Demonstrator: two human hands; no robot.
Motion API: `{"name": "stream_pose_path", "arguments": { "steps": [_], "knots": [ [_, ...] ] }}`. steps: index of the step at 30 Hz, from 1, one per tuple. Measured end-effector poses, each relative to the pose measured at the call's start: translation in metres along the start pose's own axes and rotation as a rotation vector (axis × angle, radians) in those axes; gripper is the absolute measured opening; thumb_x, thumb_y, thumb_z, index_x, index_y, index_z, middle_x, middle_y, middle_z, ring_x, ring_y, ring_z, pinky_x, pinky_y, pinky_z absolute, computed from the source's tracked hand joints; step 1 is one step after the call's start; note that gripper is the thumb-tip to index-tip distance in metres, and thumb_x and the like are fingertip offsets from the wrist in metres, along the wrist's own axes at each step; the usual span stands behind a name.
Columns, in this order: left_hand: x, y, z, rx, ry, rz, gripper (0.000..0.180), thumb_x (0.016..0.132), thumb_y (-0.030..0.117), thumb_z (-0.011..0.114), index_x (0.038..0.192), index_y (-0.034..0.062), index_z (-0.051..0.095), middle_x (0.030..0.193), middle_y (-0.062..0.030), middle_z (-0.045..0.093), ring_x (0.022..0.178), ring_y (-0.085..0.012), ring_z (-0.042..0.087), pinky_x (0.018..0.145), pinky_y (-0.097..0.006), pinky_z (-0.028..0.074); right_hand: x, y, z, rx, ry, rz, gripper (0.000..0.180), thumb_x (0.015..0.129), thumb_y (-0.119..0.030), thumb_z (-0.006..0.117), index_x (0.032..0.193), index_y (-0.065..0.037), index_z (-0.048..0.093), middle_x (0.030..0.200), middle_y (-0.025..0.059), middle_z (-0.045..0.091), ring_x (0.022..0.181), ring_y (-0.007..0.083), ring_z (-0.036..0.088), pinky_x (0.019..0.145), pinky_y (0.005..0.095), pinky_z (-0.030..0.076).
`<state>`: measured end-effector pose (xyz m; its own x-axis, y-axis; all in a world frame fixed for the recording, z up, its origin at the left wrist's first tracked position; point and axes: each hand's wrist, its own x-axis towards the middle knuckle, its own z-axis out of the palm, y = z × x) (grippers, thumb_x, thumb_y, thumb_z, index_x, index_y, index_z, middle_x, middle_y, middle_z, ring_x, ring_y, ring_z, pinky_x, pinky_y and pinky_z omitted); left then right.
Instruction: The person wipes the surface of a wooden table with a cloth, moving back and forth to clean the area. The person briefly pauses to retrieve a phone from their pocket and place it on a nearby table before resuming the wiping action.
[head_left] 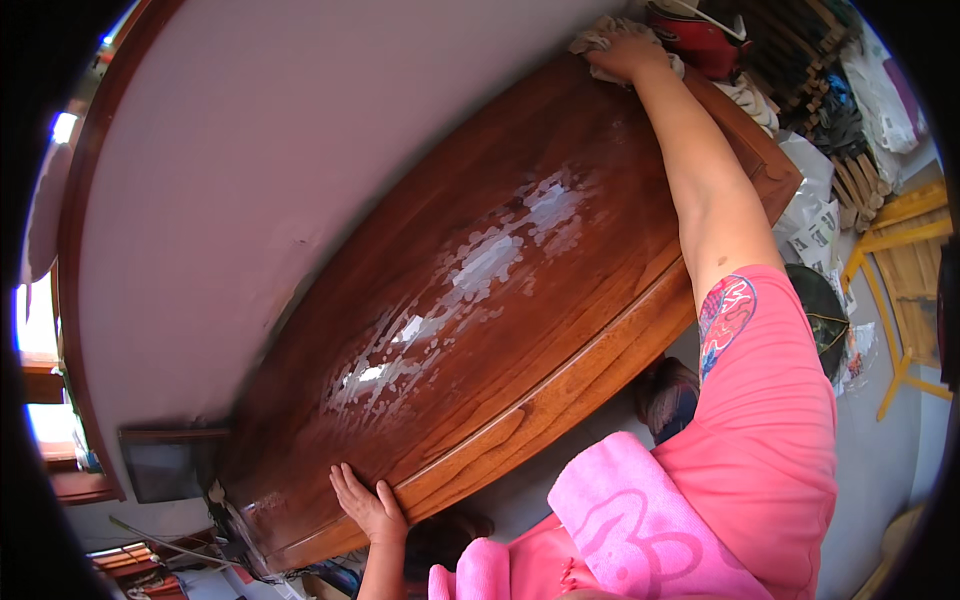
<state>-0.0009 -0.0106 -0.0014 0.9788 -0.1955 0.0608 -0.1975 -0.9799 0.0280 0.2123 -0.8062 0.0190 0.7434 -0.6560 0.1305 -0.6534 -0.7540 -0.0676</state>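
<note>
A long, dark brown wooden table (pixel 520 370) with a glossy top stretches along the wall, and wet-looking patches shine across its middle. At its far right end my right hand (pixel 628 56) presses a crumpled greyish-beige cloth (pixel 598 38) onto the surface, arm fully stretched. Part of the cloth is hidden under the hand. My left hand (pixel 370 505) lies on the near left edge of the top, fingers spread, holding nothing. A pink towel (pixel 640 510) with a stitched animal outline hangs over my front.
A pale wall (pixel 270 170) runs behind the table. Beyond the right end are a red bag (pixel 700 42), stacked wood pieces (pixel 800 50), plastic bags (pixel 880 100) and a yellow wooden chair (pixel 905 290). A dark framed panel (pixel 165 465) stands by the left end.
</note>
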Motion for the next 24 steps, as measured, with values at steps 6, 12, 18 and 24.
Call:
{"name": "stream_pose_path", "arguments": {
  "steps": [6,12,18,24],
  "knots": [
    [0.001,0.001,-0.003,0.020,0.012,-0.006,0.071,0.098,0.035,0.051,0.156,0.0015,0.027,0.162,-0.0245,0.025,0.150,-0.0425,0.021,0.121,-0.052,0.017,-0.026,-0.041,0.011,0.058,-0.025,-0.166,0.073,0.088,-0.061,0.052,0.147,-0.017,0.052,0.156,0.0085,0.045,0.144,0.0300,0.042,0.115,0.0449,0.037],
    [-0.002,0.005,0.000,0.024,0.036,-0.055,0.072,0.098,0.037,0.053,0.156,0.0021,0.028,0.161,-0.0230,0.026,0.150,-0.0412,0.021,0.120,-0.053,0.018,-0.127,-0.147,-0.012,0.067,0.005,-0.451,0.068,0.084,-0.057,0.056,0.140,-0.017,0.059,0.150,0.0114,0.051,0.138,0.0294,0.047,0.114,0.0452,0.037],
    [0.005,0.009,0.008,-0.011,0.055,-0.082,0.075,0.095,0.042,0.057,0.153,0.0012,0.032,0.161,-0.0222,0.028,0.151,-0.0399,0.021,0.120,-0.057,0.019,-0.263,-0.307,-0.020,0.213,-0.010,-0.778,0.064,0.077,-0.047,0.063,0.135,-0.021,0.062,0.145,0.0067,0.053,0.142,0.0259,0.042,0.119,0.0447,0.025],
    [0.008,0.015,0.005,-0.033,0.060,-0.122,0.074,0.095,0.048,0.055,0.151,0.0040,0.036,0.159,-0.0208,0.032,0.150,-0.0386,0.024,0.120,-0.056,0.021,-0.423,-0.414,-0.045,0.406,-0.113,-1.193,0.066,0.076,-0.048,0.065,0.135,-0.019,0.062,0.149,0.0059,0.052,0.142,0.0275,0.041,0.114,0.0489,0.033]
  ]
}}
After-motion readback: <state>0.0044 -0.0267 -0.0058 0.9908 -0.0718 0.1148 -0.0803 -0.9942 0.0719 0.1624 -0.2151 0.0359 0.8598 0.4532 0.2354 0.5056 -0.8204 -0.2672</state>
